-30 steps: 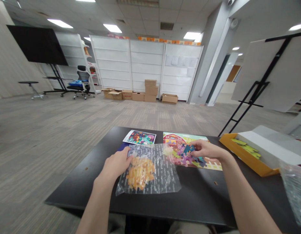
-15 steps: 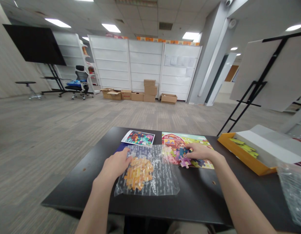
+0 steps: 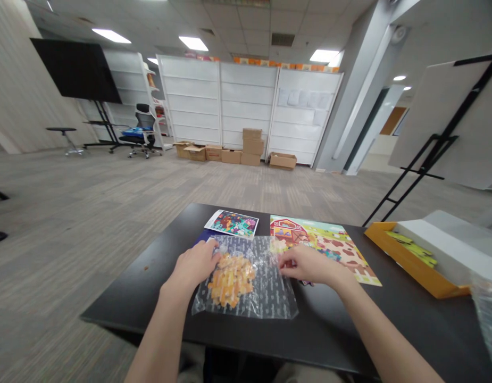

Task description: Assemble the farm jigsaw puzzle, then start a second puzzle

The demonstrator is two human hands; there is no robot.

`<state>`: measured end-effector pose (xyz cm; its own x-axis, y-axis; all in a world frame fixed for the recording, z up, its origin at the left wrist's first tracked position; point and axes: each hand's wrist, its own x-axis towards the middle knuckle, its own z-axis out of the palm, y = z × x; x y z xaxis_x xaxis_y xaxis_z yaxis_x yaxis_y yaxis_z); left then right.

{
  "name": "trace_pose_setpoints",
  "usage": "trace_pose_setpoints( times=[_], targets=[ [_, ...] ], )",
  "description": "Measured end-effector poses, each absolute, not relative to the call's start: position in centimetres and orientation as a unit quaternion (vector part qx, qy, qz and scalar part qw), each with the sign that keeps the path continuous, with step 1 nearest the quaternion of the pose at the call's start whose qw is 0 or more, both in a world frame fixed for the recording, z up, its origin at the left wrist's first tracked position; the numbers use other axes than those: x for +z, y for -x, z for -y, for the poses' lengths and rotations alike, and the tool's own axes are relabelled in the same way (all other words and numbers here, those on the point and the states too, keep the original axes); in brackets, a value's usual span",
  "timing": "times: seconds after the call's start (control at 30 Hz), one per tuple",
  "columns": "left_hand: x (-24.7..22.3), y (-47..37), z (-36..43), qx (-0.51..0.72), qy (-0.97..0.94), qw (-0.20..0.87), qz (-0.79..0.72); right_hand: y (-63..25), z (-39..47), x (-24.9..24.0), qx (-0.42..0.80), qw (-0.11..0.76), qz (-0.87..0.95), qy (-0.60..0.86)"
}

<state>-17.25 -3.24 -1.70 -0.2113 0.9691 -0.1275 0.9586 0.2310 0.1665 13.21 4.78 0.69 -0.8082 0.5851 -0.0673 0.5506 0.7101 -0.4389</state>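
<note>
A clear plastic bag [image 3: 269,298] with orange jigsaw puzzle pieces [image 3: 232,279] inside lies flat on the black table. My left hand [image 3: 196,263] pinches its upper left edge. At the bag's right edge, the fingers of my right hand [image 3: 309,263] are closed on the plastic. Colourful loose puzzle pieces [image 3: 329,254] lie behind and under my right hand, mostly hidden by it. They rest partly on a farm picture board [image 3: 349,247] with a red barn and a spotted cow.
A picture card [image 3: 233,223] lies at the table's far left edge. To the right stands an open yellow box [image 3: 417,266] holding green pieces [image 3: 415,249]. Another clear plastic wrapper [image 3: 487,314] is at the right edge. Beyond the table stands a black easel [image 3: 429,154].
My right hand has let go of the colourful puzzle pieces and moved left to the bag's edge. My left hand stays on the bag. The view has turned slightly left.
</note>
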Motion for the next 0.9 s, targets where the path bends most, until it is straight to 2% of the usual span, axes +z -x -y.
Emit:
trace_pose_setpoints(
  times=[0.3, 0.53, 0.9],
  targets=[
    [-1.3, 16.9, 3.3, 0.037, -0.615, 0.114, -0.779, -10.5, -3.3, -1.5, 0.205, 0.160, 0.947, 0.189],
    [-1.2, 16.8, 3.5, 0.046, -0.617, 0.105, -0.779, -8.9, -2.2, -3.6, 0.194, 0.173, 0.953, 0.154],
    [0.3, 15.3, 3.7, 0.036, -0.623, 0.111, -0.774, -6.5, -1.9, -5.2, 0.042, 0.228, 0.972, 0.034]
  ],
)
